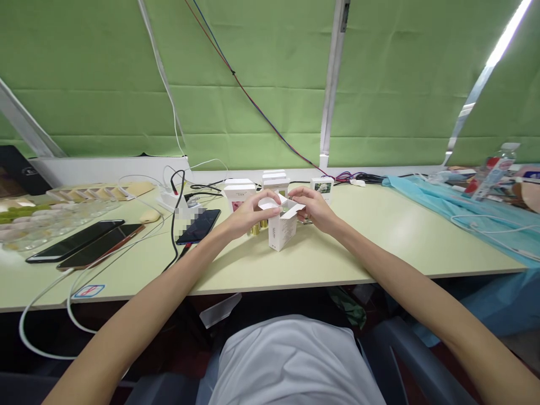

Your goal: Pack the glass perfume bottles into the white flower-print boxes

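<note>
Head view showed the white carton [280, 233] upright at the worktop [379, 236], opened, its top flaps [294, 211] not folded down, right hand's [315, 210] grip clamped on its side, left hand's [252, 215] at the opening, closure undeterminable.

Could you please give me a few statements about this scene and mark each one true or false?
1. The left hand and right hand are both at a white box. True.
2. The white box is sealed shut. False: its top flaps stand open.
3. A blue sheet covers part of the table on the right. True.
4. The bottle is at the left end of the table. False: the bottle is at the right.
</note>
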`<action>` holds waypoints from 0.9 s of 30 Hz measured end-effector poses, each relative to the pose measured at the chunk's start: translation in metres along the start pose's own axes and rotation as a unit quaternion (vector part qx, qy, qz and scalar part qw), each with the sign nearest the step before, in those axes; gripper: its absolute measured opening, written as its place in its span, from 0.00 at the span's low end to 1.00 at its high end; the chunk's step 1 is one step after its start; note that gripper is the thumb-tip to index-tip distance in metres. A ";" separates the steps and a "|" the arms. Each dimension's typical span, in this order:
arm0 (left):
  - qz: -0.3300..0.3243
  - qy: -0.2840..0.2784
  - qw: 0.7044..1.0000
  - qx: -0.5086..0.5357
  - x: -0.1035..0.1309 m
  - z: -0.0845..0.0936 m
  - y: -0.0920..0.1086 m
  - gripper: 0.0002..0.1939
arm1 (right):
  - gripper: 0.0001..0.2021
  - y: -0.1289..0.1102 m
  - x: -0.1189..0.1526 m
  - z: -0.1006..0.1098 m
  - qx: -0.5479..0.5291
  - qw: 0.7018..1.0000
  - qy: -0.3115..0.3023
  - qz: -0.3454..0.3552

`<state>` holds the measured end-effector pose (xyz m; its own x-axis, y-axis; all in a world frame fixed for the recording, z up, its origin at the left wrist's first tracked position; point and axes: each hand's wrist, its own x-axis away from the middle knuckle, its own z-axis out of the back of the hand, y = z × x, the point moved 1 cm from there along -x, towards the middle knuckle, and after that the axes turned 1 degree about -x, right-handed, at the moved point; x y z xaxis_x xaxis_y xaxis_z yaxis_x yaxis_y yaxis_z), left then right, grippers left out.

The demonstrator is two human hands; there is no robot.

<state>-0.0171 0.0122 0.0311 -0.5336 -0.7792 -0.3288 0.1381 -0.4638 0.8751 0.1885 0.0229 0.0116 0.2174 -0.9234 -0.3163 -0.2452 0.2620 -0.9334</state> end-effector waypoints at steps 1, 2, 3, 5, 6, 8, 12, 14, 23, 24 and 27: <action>-0.001 0.004 1.000 -0.006 0.000 0.000 -0.001 0.21 | 0.08 0.000 0.000 0.000 -0.001 1.000 -0.001 0.002; -0.001 0.007 1.000 -0.011 -0.001 0.000 -0.001 0.21 | 0.08 0.001 0.000 0.000 -0.001 1.000 -0.001 0.004; 0.000 0.007 1.000 -0.013 -0.001 0.000 -0.002 0.21 | 0.08 0.001 0.000 0.000 0.000 1.000 -0.001 0.004; -0.001 0.009 1.000 -0.016 -0.001 0.000 -0.002 0.22 | 0.09 0.001 -0.001 0.001 0.002 1.000 0.000 0.005; -0.001 0.010 1.000 -0.017 -0.001 0.000 -0.002 0.22 | 0.09 0.001 -0.001 0.001 0.003 1.000 0.001 0.005; -0.001 0.014 1.000 -0.021 -0.001 -0.001 -0.002 0.22 | 0.09 0.002 -0.001 0.001 0.003 1.000 0.000 0.006; -0.006 0.018 0.999 -0.029 -0.001 -0.001 -0.002 0.21 | 0.09 0.002 -0.002 0.001 0.004 1.000 0.003 0.007; -0.007 0.022 0.999 -0.034 -0.001 -0.001 -0.002 0.20 | 0.09 0.001 -0.001 0.001 0.007 1.000 0.005 0.006; 0.001 0.042 0.998 -0.045 0.000 -0.003 0.001 0.19 | 0.08 0.000 -0.001 -0.002 0.019 0.999 0.035 -0.009; 0.002 0.045 0.998 -0.047 0.000 -0.003 0.001 0.18 | 0.08 0.001 -0.002 -0.002 0.018 0.999 0.043 -0.012; 0.000 0.049 0.998 -0.049 0.000 -0.004 0.002 0.18 | 0.09 0.002 -0.003 -0.002 0.010 0.998 0.058 -0.007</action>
<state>-0.0137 0.0096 0.0312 -0.4509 -0.8139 -0.3664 0.2208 -0.4995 0.8377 0.1853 0.0256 0.0113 0.1092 -0.9528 -0.2831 -0.2235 0.2540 -0.9410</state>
